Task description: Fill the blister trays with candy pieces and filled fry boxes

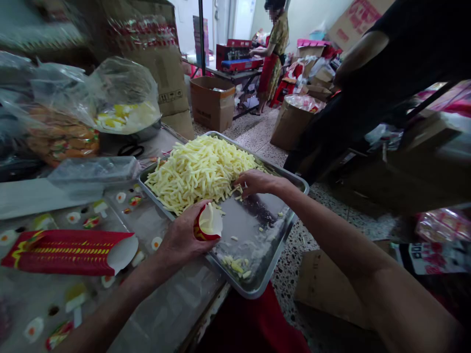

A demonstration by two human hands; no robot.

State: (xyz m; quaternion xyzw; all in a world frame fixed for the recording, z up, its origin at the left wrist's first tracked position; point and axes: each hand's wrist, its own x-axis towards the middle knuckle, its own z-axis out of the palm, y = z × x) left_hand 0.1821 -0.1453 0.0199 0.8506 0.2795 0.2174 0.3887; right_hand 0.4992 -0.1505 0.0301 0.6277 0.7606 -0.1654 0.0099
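My left hand is wrapped round a red paper fry carton. Its white inside faces up, with a few pale fries in it. The carton is tilted over the near left edge of a metal tray. A large heap of pale yellow French fries fills the tray's far side. At the heap's right edge, my right hand has its fingers curled, with some fries at the fingertips. Left of my left hand, a stack of nested red fry cartons lies on the table.
Bags of yellow-white pieces and bun-like orange items stand back left, near black scissors and a clear plastic box. Cardboard boxes stand behind. A dark-clothed person is close on the right; another works farther back.
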